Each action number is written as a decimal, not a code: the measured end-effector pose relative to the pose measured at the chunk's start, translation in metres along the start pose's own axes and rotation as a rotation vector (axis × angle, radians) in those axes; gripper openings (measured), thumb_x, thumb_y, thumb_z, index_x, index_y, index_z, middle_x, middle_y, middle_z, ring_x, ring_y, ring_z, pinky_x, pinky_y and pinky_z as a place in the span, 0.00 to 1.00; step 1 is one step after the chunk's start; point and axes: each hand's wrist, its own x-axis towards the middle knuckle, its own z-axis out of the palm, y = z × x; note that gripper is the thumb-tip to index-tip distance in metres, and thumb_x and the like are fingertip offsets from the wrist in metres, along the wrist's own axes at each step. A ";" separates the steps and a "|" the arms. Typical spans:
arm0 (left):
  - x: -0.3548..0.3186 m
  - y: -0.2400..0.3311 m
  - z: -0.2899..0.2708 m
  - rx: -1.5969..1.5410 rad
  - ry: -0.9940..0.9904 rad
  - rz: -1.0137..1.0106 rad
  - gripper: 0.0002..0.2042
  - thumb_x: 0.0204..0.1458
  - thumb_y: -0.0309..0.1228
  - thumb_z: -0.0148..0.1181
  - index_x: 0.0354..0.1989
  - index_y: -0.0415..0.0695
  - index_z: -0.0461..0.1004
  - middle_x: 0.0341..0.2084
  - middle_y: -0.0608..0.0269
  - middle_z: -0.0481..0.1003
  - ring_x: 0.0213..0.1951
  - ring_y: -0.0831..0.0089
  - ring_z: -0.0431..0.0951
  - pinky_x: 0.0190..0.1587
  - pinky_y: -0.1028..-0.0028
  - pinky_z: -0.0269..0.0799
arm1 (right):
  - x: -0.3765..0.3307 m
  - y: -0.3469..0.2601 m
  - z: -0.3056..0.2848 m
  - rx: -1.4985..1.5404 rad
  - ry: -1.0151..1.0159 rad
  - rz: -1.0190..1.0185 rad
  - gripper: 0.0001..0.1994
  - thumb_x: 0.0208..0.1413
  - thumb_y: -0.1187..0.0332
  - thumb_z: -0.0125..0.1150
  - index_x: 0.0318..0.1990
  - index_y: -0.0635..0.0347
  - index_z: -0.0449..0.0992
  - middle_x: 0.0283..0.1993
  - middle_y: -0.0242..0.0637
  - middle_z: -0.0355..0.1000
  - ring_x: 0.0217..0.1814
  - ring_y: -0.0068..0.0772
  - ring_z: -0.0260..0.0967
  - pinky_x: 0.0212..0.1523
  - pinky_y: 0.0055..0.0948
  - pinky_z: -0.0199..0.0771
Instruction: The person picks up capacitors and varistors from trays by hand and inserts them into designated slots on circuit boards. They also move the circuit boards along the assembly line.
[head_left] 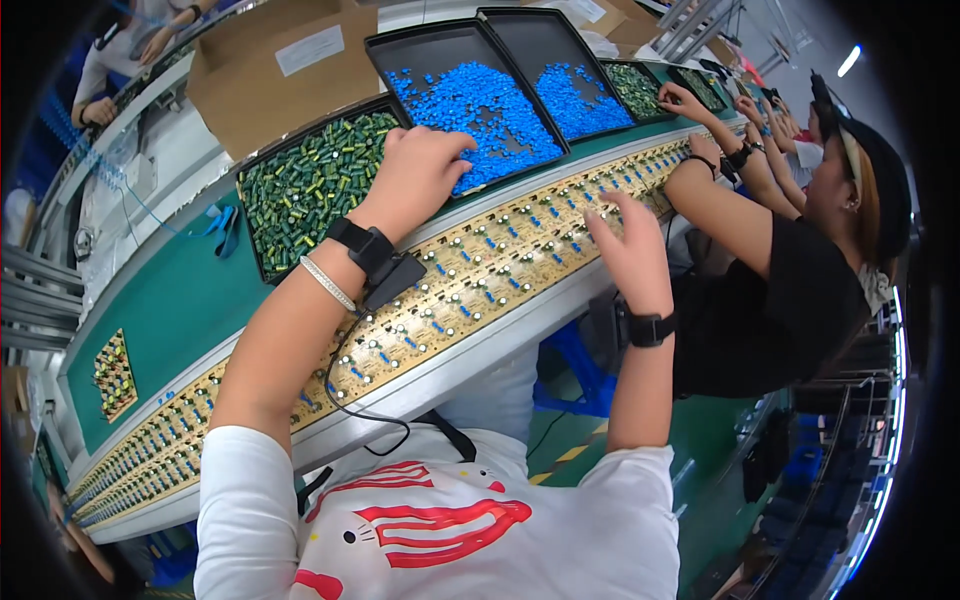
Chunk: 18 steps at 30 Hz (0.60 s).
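My left hand is over the near-left corner of a black tray of small blue components, beside a tray of green cylindrical capacitors. Its fingers are curled together; what they hold, if anything, is too small to make out. Above the row of tan circuit boards, my right hand has thumb and fingers apart, with nothing visible between them. Small blue, green and white parts stand on the boards. Both wrists wear black bands; a thin black cord hangs from the left one.
A second black tray of blue parts stands farther right. A cardboard box sits behind the trays. One populated board lies on the green mat at left. A co-worker in black reaches over the line at right.
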 end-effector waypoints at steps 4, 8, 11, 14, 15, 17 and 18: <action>0.002 -0.011 0.000 -0.114 0.026 -0.054 0.08 0.53 0.33 0.67 0.37 0.42 0.81 0.30 0.56 0.82 0.34 0.57 0.80 0.42 0.64 0.75 | 0.047 -0.027 0.004 0.308 -0.084 -0.146 0.18 0.59 0.58 0.63 0.48 0.65 0.78 0.45 0.47 0.79 0.51 0.48 0.76 0.52 0.40 0.74; 0.006 -0.009 0.003 -0.111 0.013 -0.056 0.07 0.54 0.31 0.65 0.38 0.43 0.82 0.32 0.54 0.82 0.36 0.55 0.81 0.44 0.61 0.75 | 0.080 -0.043 0.069 0.162 -0.149 -0.292 0.16 0.56 0.58 0.64 0.42 0.64 0.80 0.43 0.50 0.79 0.48 0.52 0.75 0.50 0.44 0.74; 0.003 -0.014 -0.001 -0.100 0.031 -0.049 0.07 0.54 0.27 0.63 0.40 0.43 0.82 0.32 0.52 0.82 0.36 0.53 0.81 0.43 0.60 0.77 | 0.081 -0.070 0.096 0.014 -0.164 -0.260 0.16 0.54 0.57 0.67 0.41 0.60 0.80 0.43 0.48 0.75 0.50 0.52 0.74 0.51 0.46 0.74; 0.007 -0.009 -0.002 -0.179 -0.008 -0.135 0.08 0.53 0.24 0.62 0.41 0.43 0.82 0.32 0.52 0.82 0.36 0.54 0.82 0.42 0.62 0.77 | 0.088 -0.072 0.107 0.036 -0.092 -0.305 0.12 0.55 0.59 0.66 0.37 0.57 0.82 0.42 0.45 0.78 0.47 0.49 0.77 0.48 0.47 0.78; 0.007 -0.008 -0.002 -0.174 -0.015 -0.128 0.08 0.53 0.24 0.62 0.41 0.43 0.82 0.32 0.52 0.82 0.36 0.54 0.82 0.42 0.62 0.77 | 0.091 -0.071 0.108 0.048 -0.138 -0.278 0.10 0.56 0.61 0.65 0.37 0.56 0.82 0.40 0.43 0.78 0.47 0.48 0.77 0.48 0.47 0.78; 0.006 -0.008 -0.008 -0.119 -0.036 -0.155 0.09 0.55 0.24 0.62 0.44 0.40 0.81 0.37 0.53 0.82 0.39 0.59 0.81 0.46 0.65 0.75 | 0.094 -0.070 0.108 0.071 -0.185 -0.257 0.07 0.56 0.63 0.64 0.36 0.55 0.82 0.38 0.41 0.78 0.46 0.47 0.77 0.47 0.47 0.78; 0.007 -0.008 -0.009 -0.112 -0.041 -0.155 0.09 0.55 0.24 0.62 0.44 0.40 0.81 0.37 0.53 0.82 0.39 0.59 0.81 0.46 0.65 0.75 | 0.094 -0.067 0.107 0.102 -0.129 -0.284 0.06 0.56 0.64 0.64 0.35 0.55 0.82 0.36 0.41 0.78 0.45 0.47 0.77 0.46 0.47 0.78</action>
